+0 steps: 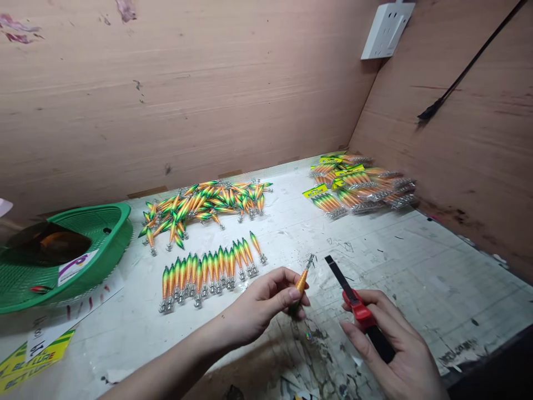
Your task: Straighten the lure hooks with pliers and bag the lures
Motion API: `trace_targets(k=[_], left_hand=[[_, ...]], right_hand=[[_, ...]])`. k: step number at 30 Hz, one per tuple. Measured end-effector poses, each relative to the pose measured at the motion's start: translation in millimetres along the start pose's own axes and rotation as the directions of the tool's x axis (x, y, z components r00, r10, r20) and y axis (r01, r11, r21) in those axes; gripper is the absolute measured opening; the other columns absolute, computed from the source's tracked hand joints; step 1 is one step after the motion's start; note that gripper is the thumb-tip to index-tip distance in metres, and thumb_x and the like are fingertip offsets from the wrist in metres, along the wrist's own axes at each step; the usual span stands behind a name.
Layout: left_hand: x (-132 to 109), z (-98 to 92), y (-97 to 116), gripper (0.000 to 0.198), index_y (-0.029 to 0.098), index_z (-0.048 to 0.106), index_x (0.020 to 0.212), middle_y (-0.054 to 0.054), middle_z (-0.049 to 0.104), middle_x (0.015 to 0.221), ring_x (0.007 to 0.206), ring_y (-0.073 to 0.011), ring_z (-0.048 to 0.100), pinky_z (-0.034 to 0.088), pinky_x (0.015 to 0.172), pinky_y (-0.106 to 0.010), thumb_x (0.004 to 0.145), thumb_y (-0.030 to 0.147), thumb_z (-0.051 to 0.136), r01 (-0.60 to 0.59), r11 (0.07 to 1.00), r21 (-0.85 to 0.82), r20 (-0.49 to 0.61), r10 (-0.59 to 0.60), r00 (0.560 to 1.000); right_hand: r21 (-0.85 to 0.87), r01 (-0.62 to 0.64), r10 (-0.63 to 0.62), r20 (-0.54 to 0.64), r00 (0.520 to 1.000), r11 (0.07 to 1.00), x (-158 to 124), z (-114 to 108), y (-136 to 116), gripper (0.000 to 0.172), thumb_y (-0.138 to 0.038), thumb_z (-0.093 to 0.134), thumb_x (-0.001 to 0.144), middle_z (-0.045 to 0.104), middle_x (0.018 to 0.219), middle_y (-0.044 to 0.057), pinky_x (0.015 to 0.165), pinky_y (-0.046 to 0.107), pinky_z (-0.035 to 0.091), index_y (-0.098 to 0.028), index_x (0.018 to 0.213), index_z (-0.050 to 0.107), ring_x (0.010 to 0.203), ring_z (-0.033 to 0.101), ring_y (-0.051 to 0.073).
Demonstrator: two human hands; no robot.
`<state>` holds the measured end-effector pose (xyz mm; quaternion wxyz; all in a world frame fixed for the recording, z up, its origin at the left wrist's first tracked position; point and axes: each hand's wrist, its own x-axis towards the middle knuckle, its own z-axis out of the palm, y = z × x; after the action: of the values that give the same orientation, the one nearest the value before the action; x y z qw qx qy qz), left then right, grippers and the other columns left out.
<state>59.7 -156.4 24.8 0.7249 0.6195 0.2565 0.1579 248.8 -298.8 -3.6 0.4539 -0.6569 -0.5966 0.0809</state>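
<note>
My left hand (277, 297) pinches a squid jig (302, 280), orange in the middle with a dark green end, its hooks pointing up and away from me. In my right hand (393, 339) is a utility knife (361, 311) with a red and black handle. Its long dark blade angles up to the left, apart from the jig. To the left of my left hand, a row of squid jigs (210, 272) lies side by side, hooks toward me. Behind that row is a loose pile of the same jigs (204, 205).
Bagged jigs with yellow header cards (362, 186) are stacked at the back right. A green plastic basket (119, 233) stands at the left, near yellow cards (45, 361). Wooden panels border the white worktop (287, 222); a white power socket (387, 30) hangs above.
</note>
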Motion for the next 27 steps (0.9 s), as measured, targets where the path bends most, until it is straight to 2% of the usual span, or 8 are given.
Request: trace_targets(k=[2, 4, 10, 14, 17, 20, 24, 27], left_hand=[[18, -17.8, 6, 0.014, 0.018, 0.06, 0.097, -0.007, 0.066, 0.092, 0.084, -0.0177, 0.061, 0.047, 0.078, -0.03, 0.095, 0.03, 0.054, -0.173, 0.852, 0.494, -0.024, 0.213, 0.977], [45, -41.5, 13, 0.012, 0.017, 0.063, 0.094, -0.009, 0.069, 0.098, 0.094, -0.0212, 0.061, 0.046, 0.085, -0.035, 0.095, 0.02, 0.052, -0.253, 0.393, 0.884, 0.107, 0.357, 0.928], [103, -100.1, 14, 0.018, 0.019, 0.07, 0.074, -0.004, 0.073, 0.083, 0.082, -0.0201, 0.065, 0.046, 0.077, -0.031, 0.077, 0.002, 0.066, -0.306, 0.196, 0.932, 0.266, 0.206, 0.942], [93, -114.0, 9, 0.026, 0.021, 0.074, 0.076, -0.004, 0.076, 0.091, 0.084, -0.019, 0.067, 0.049, 0.076, -0.029, 0.073, -0.004, 0.065, -0.337, 0.199, 0.92, 0.315, 0.136, 0.939], [75, -106.6, 12, 0.022, 0.02, 0.075, 0.089, -0.008, 0.075, 0.102, 0.094, -0.0215, 0.067, 0.05, 0.085, -0.034, 0.082, 0.003, 0.062, -0.325, 0.251, 0.912, 0.29, 0.168, 0.942], [55, -78.3, 18, 0.02, 0.019, 0.07, 0.108, -0.01, 0.072, 0.113, 0.104, -0.0203, 0.066, 0.05, 0.092, -0.036, 0.092, 0.016, 0.058, -0.342, 0.359, 0.868, 0.268, 0.24, 0.933], [29, -29.0, 17, 0.025, 0.019, 0.069, 0.109, -0.009, 0.072, 0.111, 0.107, -0.0193, 0.065, 0.049, 0.096, -0.032, 0.087, 0.029, 0.071, -0.436, 0.693, 0.574, 0.344, 0.279, 0.897], [18, -4.0, 6, 0.022, 0.018, 0.07, 0.106, -0.01, 0.072, 0.105, 0.1, -0.0196, 0.065, 0.049, 0.091, -0.03, 0.089, 0.032, 0.068, -0.398, 0.767, 0.504, 0.312, 0.268, 0.912]], right_hand=[[0.0, -0.016, 0.016, -0.021, 1.0, 1.0, -1, 0, 2, 0.007, -0.032, 0.06, 0.091, 0.062, 0.097, 0.002, 0.069, 0.015, 0.054, -0.026, 0.09, 0.063, 0.081, 0.066, 0.014], [-0.004, -0.026, 0.026, -0.04, 0.999, 1.0, -3, 1, 5, 0.008, -0.032, 0.06, 0.092, 0.062, 0.099, 0.002, 0.072, 0.015, 0.053, -0.026, 0.089, 0.062, 0.087, 0.066, 0.014], [-0.023, -0.03, 0.029, -0.035, 0.999, 0.999, -9, 2, 12, 0.01, -0.034, 0.059, 0.092, 0.063, 0.099, 0.002, 0.069, 0.015, 0.053, -0.026, 0.088, 0.061, 0.085, 0.068, 0.014], [-0.008, -0.071, 0.07, -0.045, 0.997, 0.997, -8, 6, 15, 0.014, -0.037, 0.059, 0.092, 0.064, 0.098, 0.002, 0.068, 0.018, 0.054, -0.025, 0.087, 0.064, 0.083, 0.069, 0.016], [0.043, -0.098, 0.1, -0.044, 0.994, 0.994, -5, 12, 9, 0.015, -0.038, 0.061, 0.09, 0.064, 0.096, 0.004, 0.068, 0.021, 0.054, -0.024, 0.085, 0.065, 0.084, 0.068, 0.018], [0.119, -0.156, 0.163, -0.052, 0.985, 0.981, -2, 16, -2, 0.017, -0.039, 0.06, 0.09, 0.063, 0.095, 0.004, 0.069, 0.023, 0.053, -0.024, 0.083, 0.066, 0.085, 0.065, 0.019], [0.154, -0.15, 0.157, -0.037, 0.987, 0.977, 1, 17, -10, 0.015, -0.036, 0.059, 0.091, 0.062, 0.094, 0.004, 0.071, 0.023, 0.052, -0.024, 0.084, 0.065, 0.085, 0.064, 0.019], [0.133, -0.083, 0.086, -0.011, 0.996, 0.988, 2, 15, -8, 0.01, -0.033, 0.06, 0.091, 0.063, 0.094, 0.003, 0.072, 0.022, 0.053, -0.025, 0.087, 0.065, 0.085, 0.065, 0.017]])
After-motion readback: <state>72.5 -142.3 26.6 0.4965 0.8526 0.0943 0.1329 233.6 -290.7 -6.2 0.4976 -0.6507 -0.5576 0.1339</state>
